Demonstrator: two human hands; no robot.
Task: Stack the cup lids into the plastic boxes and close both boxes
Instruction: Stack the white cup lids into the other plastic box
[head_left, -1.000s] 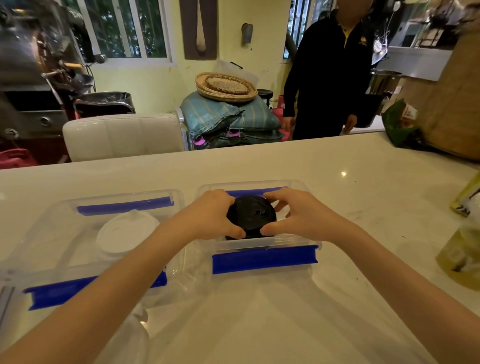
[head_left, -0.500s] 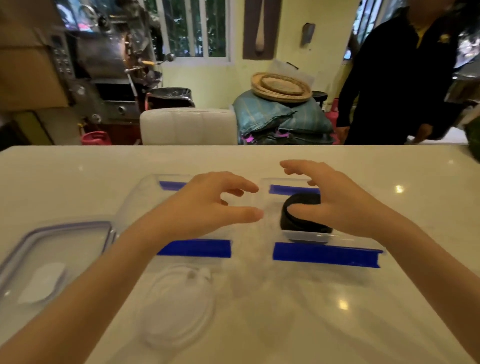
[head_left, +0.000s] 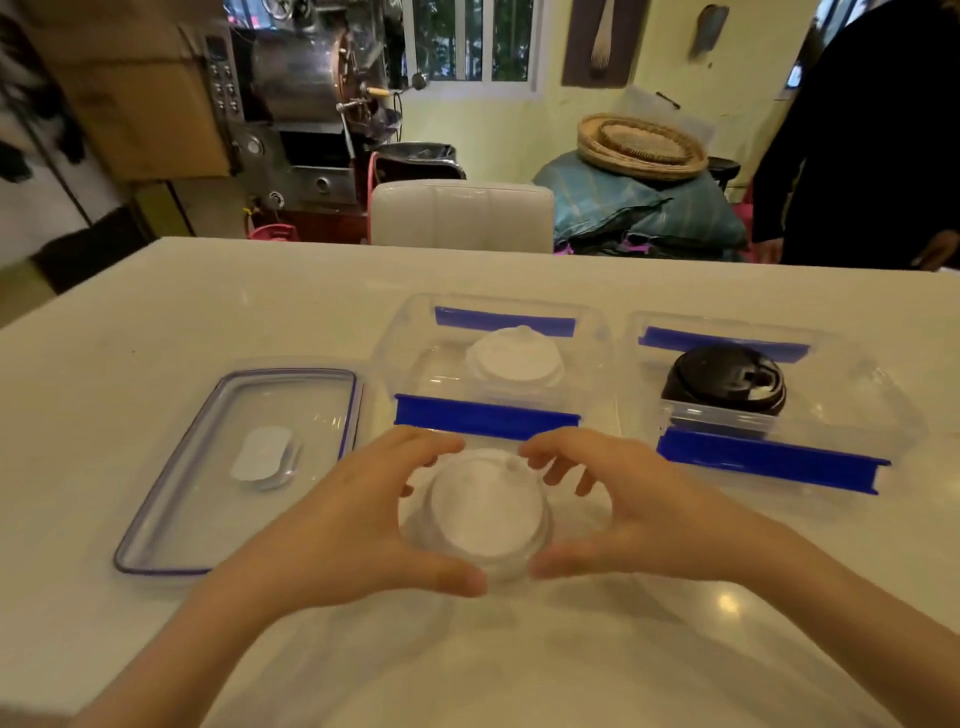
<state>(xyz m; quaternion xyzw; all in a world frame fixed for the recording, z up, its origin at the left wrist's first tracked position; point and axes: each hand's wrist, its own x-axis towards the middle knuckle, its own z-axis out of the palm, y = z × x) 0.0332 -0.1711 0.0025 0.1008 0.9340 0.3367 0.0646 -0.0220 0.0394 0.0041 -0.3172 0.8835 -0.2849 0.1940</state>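
A stack of clear cup lids (head_left: 485, 512) sits on the white table near me. My left hand (head_left: 358, 525) and my right hand (head_left: 628, 512) curve around its two sides, thumbs at the near rim, fingers touching or nearly touching it. Behind them stands an open clear plastic box with blue clips (head_left: 485, 415) holding white lids (head_left: 514, 358). To its right a second open box (head_left: 769, 457) holds black lids (head_left: 724, 382). A clear box cover (head_left: 208, 499) lies flat at the left.
A person in dark clothes (head_left: 872, 135) stands beyond the table's far right edge. A white chair back (head_left: 462, 215) is at the far edge. Sacks with woven trays (head_left: 641, 143) and a metal machine (head_left: 306, 98) stand behind.
Both hands left the black lids in the right box and came back toward me, closing around the clear lid stack. The view swung left, so the boxes now sit further right.
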